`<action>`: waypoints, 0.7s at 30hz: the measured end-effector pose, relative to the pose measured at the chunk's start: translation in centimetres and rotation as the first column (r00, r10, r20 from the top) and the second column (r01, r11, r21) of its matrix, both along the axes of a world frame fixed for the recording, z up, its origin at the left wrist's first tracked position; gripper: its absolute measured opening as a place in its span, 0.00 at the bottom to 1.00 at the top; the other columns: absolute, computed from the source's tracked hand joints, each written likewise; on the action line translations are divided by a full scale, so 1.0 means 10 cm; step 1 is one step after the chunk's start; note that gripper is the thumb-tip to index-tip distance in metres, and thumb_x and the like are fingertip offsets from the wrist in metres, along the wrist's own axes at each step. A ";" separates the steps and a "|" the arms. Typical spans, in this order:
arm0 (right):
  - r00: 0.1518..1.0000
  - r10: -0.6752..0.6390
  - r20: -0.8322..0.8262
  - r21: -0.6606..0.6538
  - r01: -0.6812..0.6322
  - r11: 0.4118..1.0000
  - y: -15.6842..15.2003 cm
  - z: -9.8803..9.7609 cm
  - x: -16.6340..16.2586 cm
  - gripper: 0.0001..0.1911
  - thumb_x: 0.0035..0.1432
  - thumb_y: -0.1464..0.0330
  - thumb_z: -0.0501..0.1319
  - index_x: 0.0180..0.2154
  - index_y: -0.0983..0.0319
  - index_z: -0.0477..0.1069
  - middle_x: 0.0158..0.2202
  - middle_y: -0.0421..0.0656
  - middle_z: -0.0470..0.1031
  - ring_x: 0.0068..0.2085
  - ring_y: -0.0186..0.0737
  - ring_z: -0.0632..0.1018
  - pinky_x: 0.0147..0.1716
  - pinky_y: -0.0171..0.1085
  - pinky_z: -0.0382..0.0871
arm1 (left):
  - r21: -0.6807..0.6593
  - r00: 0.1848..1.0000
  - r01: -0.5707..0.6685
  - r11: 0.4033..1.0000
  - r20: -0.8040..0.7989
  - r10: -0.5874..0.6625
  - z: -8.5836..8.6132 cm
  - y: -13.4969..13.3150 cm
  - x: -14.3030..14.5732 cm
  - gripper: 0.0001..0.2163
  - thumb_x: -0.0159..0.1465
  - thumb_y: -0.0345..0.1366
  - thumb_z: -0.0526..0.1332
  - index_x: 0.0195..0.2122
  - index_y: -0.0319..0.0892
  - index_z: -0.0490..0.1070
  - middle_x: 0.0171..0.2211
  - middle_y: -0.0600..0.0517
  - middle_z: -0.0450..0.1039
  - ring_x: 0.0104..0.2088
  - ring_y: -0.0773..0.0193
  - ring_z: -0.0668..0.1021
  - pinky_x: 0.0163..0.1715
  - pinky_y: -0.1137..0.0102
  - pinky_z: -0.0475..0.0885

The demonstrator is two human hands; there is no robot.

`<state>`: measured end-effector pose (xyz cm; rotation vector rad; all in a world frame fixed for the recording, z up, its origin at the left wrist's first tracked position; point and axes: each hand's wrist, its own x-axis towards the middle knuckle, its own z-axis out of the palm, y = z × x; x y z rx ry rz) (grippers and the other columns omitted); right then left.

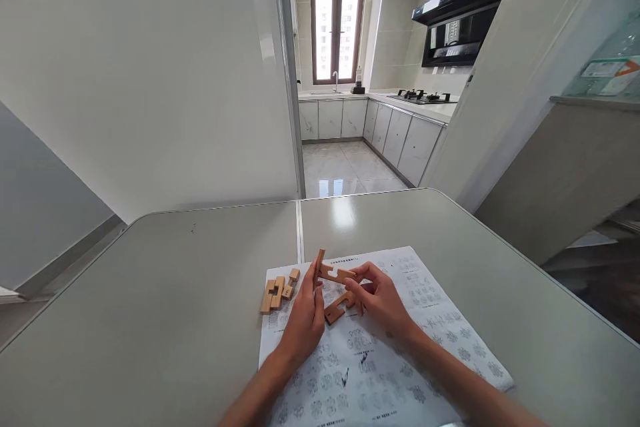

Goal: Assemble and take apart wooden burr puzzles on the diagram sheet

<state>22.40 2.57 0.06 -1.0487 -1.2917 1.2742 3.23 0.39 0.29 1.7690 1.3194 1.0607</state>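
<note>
My left hand (306,315) is closed on a narrow wooden puzzle piece (321,257), held upright with its top end showing above the fingers. Between thumb and fingers, my right hand (379,299) pinches a notched wooden puzzle piece (338,275), whose left end meets the upright piece. Below it, another notched piece (334,311) lies tilted by the right fingers; whether they touch it I cannot tell. Left of my left hand sit several more wooden pieces (273,295), some with notches, at the sheet's edge.
A printed paper sheet (415,287) with rows of small diagrams lies under both hands on the grey table (175,307). Past the table's far edge, a doorway opens onto a kitchen with a stove (423,97) and a window. A large plastic bottle (613,67) stands at right.
</note>
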 end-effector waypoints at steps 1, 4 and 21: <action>1.000 0.007 0.002 0.000 -0.007 1.000 -0.01 0.01 0.00 0.20 0.60 0.50 0.68 0.37 0.59 0.68 0.33 0.40 0.77 0.18 0.30 0.72 0.19 0.35 0.67 | 0.003 1.000 0.013 1.000 -0.003 -0.013 0.01 -0.01 0.00 0.25 0.77 0.41 0.46 0.74 0.52 0.45 0.71 0.47 0.58 0.69 0.56 0.64 0.68 0.57 0.60; 0.999 0.037 -0.008 -0.011 -0.037 0.999 -0.02 0.02 -0.02 0.20 0.60 0.50 0.68 0.37 0.59 0.68 0.34 0.40 0.77 0.18 0.31 0.72 0.17 0.34 0.67 | 0.021 1.000 0.005 1.000 -0.002 -0.005 0.02 -0.01 0.01 0.25 0.77 0.40 0.47 0.74 0.53 0.45 0.70 0.48 0.60 0.68 0.56 0.64 0.68 0.57 0.61; 0.995 0.096 -0.039 -0.038 -0.097 0.995 -0.05 -0.03 -0.02 0.22 0.56 0.49 0.70 0.36 0.57 0.65 0.30 0.37 0.76 0.19 0.33 0.73 0.18 0.34 0.67 | -0.023 0.984 0.107 0.994 0.145 -0.103 0.07 -0.02 -0.02 0.28 0.74 0.38 0.54 0.74 0.53 0.48 0.66 0.47 0.67 0.59 0.57 0.76 0.63 0.58 0.69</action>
